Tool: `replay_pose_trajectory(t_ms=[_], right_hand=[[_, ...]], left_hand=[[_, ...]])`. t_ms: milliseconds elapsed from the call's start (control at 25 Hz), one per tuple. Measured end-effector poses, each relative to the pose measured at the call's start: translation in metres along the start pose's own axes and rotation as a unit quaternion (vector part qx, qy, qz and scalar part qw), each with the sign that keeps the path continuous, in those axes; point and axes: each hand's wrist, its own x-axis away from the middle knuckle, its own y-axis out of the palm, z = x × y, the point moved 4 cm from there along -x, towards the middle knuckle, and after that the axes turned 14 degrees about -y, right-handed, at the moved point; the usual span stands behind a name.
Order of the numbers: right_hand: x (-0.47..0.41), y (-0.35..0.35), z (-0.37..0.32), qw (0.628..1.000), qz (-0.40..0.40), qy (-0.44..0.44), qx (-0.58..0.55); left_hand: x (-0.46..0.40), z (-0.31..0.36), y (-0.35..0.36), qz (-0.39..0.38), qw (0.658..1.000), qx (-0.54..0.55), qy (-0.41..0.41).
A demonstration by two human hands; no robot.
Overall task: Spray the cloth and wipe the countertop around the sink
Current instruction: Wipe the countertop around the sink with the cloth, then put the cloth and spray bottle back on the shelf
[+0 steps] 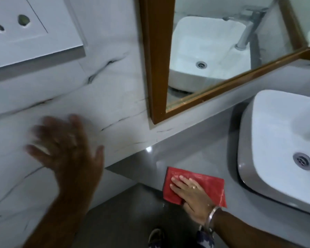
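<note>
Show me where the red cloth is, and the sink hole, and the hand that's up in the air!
red cloth (211, 183): head view, on its bare right part beside the fingers.
sink drain (303, 161): head view, on the middle of the metal grate.
left hand (66, 149): head view, on the back of the blurred, open hand.

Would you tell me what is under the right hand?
The right hand lies flat on a red cloth on the grey countertop; the counter beneath the cloth is hidden.
</note>
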Motion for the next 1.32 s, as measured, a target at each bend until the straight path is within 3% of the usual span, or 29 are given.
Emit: replay_pose_trajectory(t_ms=[80,160,280,440,640,840,960,1120,1200,1320], right_hand=[[0.014,-0.006,-0.015,0.998,-0.065,0.026,-0.007],[0.03,-0.022,-0.001,0.99,-0.017,0.13,0.056],[0.029,-0.053,0.016,0.959,-0.055,0.258,0.106],[0.017,-0.064,0.016,0.954,-0.091,0.276,0.069],[0.057,-0.088,-0.004,0.947,-0.021,0.321,-0.02],[0.196,-0.108,-0.045,0.92,0.05,0.38,-0.083],[0.322,-0.082,-0.088,0.858,0.088,0.481,-0.156],[0.503,-0.049,-0.165,0.75,0.168,0.623,-0.147],[0.585,-0.047,-0.204,0.701,0.19,0.679,-0.11],[0.693,-0.057,-0.237,0.629,0.25,0.736,-0.008]], left_hand=[[0.04,0.025,0.002,-0.065,0.99,0.046,0.115],[0.091,0.064,0.021,-0.157,0.951,0.059,0.26],[0.12,0.122,0.059,-0.263,0.884,0.011,0.386],[0.137,0.181,0.08,-0.31,0.822,-0.019,0.477],[0.137,0.199,0.036,-0.396,0.758,0.085,0.512],[0.223,0.267,-0.044,-0.391,0.628,0.115,0.662],[0.348,0.296,-0.071,-0.369,0.503,0.065,0.779],[0.535,0.316,-0.156,-0.318,0.365,0.057,0.873],[0.615,0.325,-0.212,-0.279,0.323,0.089,0.9],[0.712,0.354,-0.29,-0.202,0.297,0.152,0.921]])
